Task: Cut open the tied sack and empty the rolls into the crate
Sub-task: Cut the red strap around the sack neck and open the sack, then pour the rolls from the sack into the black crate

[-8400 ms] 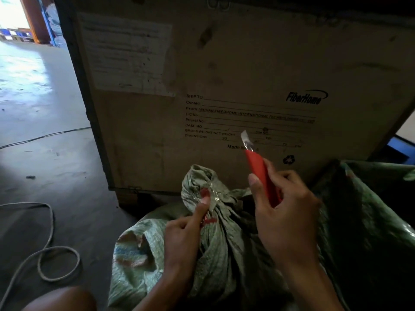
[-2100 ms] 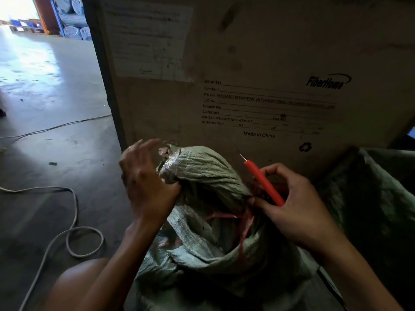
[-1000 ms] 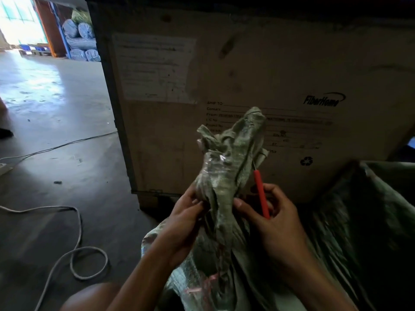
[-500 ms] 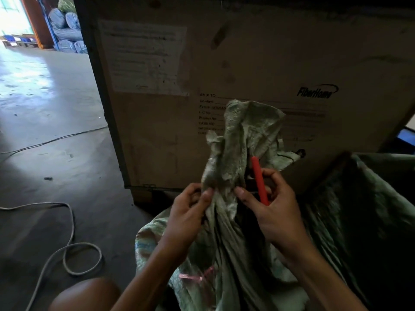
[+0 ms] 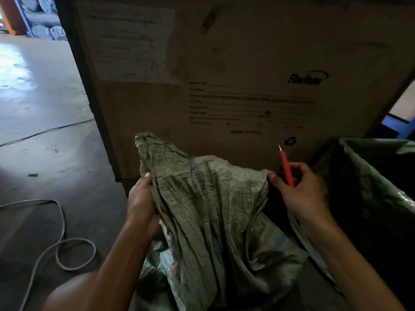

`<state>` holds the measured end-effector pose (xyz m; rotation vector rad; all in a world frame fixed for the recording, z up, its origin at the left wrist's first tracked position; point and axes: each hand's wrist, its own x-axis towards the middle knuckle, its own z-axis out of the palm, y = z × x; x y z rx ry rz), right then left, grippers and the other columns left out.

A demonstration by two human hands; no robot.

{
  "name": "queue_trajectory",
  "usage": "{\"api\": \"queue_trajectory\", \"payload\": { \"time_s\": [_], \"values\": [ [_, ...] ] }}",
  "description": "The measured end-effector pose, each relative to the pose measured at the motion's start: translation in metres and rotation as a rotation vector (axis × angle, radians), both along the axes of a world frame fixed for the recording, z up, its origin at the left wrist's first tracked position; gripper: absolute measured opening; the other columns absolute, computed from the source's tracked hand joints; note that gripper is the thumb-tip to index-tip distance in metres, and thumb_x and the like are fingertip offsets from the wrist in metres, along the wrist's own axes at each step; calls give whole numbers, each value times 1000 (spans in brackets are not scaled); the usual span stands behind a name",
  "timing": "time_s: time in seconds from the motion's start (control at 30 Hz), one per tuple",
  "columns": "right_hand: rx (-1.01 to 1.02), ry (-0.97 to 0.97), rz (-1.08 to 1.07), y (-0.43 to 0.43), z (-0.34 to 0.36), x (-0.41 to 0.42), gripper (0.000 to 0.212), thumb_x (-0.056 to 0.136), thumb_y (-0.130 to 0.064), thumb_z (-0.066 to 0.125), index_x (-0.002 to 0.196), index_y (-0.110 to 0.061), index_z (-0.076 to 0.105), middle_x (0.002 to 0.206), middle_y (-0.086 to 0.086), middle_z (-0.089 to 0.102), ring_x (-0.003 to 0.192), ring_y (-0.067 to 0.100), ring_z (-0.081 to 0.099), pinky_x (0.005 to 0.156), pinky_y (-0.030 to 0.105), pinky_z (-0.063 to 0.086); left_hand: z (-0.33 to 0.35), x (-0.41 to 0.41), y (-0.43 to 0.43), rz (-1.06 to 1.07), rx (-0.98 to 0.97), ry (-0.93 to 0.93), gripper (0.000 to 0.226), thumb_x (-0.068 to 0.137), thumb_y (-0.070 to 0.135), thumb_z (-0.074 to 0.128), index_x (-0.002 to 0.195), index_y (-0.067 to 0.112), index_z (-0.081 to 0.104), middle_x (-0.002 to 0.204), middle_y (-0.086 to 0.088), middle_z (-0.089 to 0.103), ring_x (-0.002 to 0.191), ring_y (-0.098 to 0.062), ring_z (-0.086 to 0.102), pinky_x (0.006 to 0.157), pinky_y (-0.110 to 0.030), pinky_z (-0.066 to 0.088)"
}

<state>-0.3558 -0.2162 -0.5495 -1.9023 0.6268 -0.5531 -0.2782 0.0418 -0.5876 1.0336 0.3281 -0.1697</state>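
Left hand (image 5: pixel 141 200): clenched on the left edge of the sack (image 5: pixel 213 209) mouth.
Sack: between both hands, upright, mouth spread wide left to right; rolls unseen.
Right hand (image 5: pixel 301 189): pinches the sack's right edge, gripping the red cutter (image 5: pixel 286 168), blade up.
Crate (image 5: pixel 370 176): likely the lined bin right of the sack, nearest the right hand.

I see my two hands (image 5: pixel 141 203) (image 5: pixel 303 194), one green sack (image 5: pixel 213 209), one red cutter (image 5: pixel 286 168), one big carton (image 5: pixel 247 63) and one looped cable (image 5: pixel 60 248).
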Motion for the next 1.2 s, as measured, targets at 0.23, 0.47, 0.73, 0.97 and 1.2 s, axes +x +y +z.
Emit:
{"api": "queue_trajectory", "payload": {
  "time_s": [0.23, 0.47, 0.73, 0.97, 1.2],
  "values": [
    [-256, 9, -113, -14, -16, -18, 33, 85, -40, 72, 108, -20, 60, 99, -4, 62, 91, 17, 61, 81, 35, 51, 2, -8, -26, -108, 10, -49, 40, 107, 35, 45, 137, 13, 61, 123, -14, 74, 108, -28, 74, 80, -39, 63],
    [-267, 175, -392, -39, -101, -67, 40, 78, -36, 77, 105, -9, 64, 105, 18, 63, 100, 34, 60, 85, 37, 48, 7, -18, -42, -140, 116, -126, 35, 101, 37, 55, 127, 21, 70, 113, -6, 77, 106, -22, 74, 94, -42, 59],
    [-188, 448, -560, -9, -204, -135, 38, 84, -32, 71, 106, -2, 64, 115, 25, 60, 109, 39, 59, 86, 39, 48, 13, -27, -43, -198, 135, -209, 33, 94, 34, 57, 116, 17, 75, 116, -10, 77, 111, -27, 73, 102, -54, 55],
    [-190, 725, -488, 33, -252, -171, 42, 87, -41, 66, 114, -9, 61, 118, 17, 60, 108, 35, 62, 84, 38, 50, 29, -46, -44, -222, 156, -216, 44, 92, 37, 58, 128, 13, 67, 125, -11, 73, 116, -25, 70, 106, -48, 53],
    [-269, 923, -390, 54, -273, -189, 48, 84, -54, 64, 113, -15, 58, 116, 11, 61, 108, 29, 63, 84, 34, 50, 32, -57, -45, -259, 201, -230, 22, 100, 29, 53, 101, 17, 71, 107, -7, 75, 109, -24, 71, 102, -48, 52]
  ]
}}
